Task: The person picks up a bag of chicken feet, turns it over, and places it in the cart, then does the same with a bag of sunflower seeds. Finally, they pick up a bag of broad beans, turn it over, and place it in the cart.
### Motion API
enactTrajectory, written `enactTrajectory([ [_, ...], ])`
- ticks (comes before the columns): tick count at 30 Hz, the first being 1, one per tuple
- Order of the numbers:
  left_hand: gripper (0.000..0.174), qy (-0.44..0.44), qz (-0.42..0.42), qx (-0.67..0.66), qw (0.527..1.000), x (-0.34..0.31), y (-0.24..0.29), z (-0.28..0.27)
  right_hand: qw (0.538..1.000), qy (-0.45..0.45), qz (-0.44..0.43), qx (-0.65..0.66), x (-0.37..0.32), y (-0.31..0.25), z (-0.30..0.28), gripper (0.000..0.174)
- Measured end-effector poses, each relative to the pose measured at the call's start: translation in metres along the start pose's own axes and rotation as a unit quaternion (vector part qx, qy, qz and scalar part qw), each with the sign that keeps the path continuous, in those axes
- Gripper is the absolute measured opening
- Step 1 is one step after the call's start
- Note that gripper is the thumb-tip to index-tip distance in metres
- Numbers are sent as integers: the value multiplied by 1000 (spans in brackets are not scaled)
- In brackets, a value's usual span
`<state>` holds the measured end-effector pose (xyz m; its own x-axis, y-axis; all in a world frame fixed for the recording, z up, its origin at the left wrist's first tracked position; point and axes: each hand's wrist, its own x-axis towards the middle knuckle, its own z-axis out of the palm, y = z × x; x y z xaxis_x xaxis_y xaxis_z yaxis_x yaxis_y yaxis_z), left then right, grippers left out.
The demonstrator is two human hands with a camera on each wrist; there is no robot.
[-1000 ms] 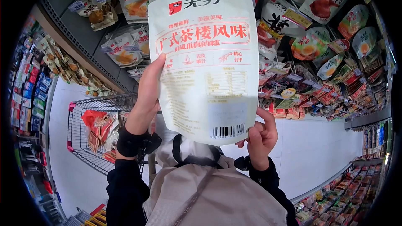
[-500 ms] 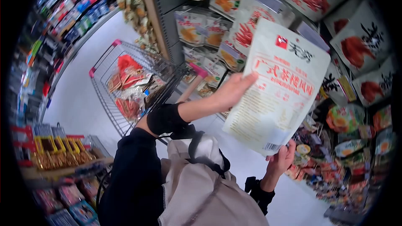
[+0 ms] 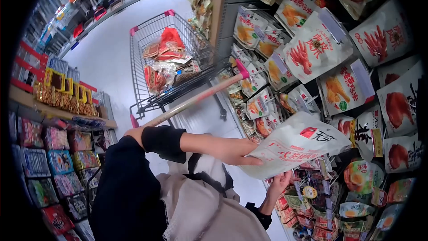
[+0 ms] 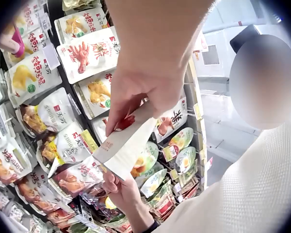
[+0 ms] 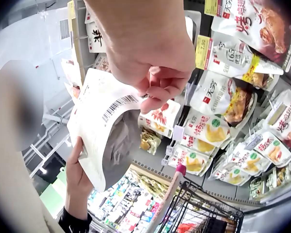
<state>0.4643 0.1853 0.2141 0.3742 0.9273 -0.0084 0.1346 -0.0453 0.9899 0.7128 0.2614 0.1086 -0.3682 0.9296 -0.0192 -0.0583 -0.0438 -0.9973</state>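
A white snack pouch [image 3: 296,147] with red and black print is held out in front of the person, tilted in the head view. The left hand [image 3: 238,151] grips its left side, thumb lying on the printed face. At the lower corner, the right hand [image 3: 278,184] pinches the pouch between thumb and fingers. The right wrist view shows the right hand [image 5: 153,68] beside the barcode, and the pouch's gusseted grey bottom [image 5: 120,145]. From the left wrist, the pouch [image 4: 128,145] is seen nearly edge-on, fingers wrapped over its side.
Shelves on the right carry hanging snack packs [image 3: 318,47] on hooks. A shopping cart [image 3: 133,67] with several packs inside stands ahead on the left, its handle [image 3: 196,98] slanting near the left arm. More packaged goods [image 3: 58,160] fill a rack at the left.
The view has turned left, bringing the cart towards the middle. The pouch has gone from upright and facing the person to lower, right and tilted, still in both hands.
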Motion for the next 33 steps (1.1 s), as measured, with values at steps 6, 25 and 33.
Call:
enactTrajectory([
  [6, 35, 150, -118, -1, 982, -49, -22, 6, 992, -127, 6, 16, 16, 5, 26, 19],
  [25, 42, 758, 10, -138, 638, -222, -55, -200, 973, -232, 12, -2, 87, -6, 142, 20],
  [33, 32, 783, -21, -308, 541, -234, -193, -331, 970, -240, 29, -25, 113, 1, 198, 17],
])
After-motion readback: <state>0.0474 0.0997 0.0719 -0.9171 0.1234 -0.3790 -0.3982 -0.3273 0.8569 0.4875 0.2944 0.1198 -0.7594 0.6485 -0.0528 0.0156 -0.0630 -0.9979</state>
